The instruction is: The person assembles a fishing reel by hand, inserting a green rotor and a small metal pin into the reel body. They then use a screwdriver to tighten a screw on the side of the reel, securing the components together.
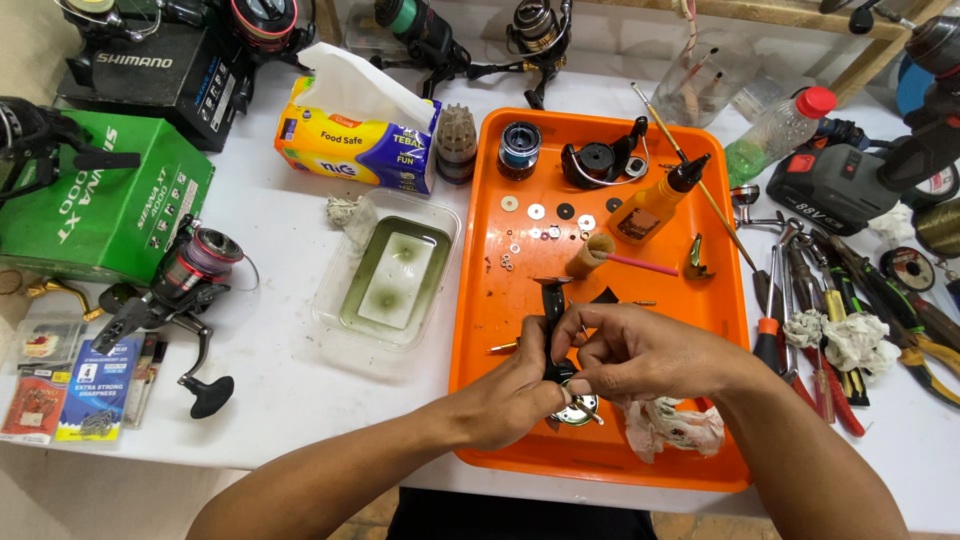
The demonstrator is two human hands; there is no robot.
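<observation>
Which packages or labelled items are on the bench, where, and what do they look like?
Green box: far left, rectangular, white print.
Black box: top left, behind the green one, dark with white print.
Tissue pack: left of the orange tray, yellow and blue, white tissue sticking out.
Hook packets: front left edge, flat, red and blue cards.
Oil bottle: in the tray, yellow, black nozzle, brown label.

One orange tray (480, 300), one clear tub (330, 300), one tissue pack (355, 140), two boxes: green (110, 215) and black (150, 75); one plastic bottle (775, 130).
</observation>
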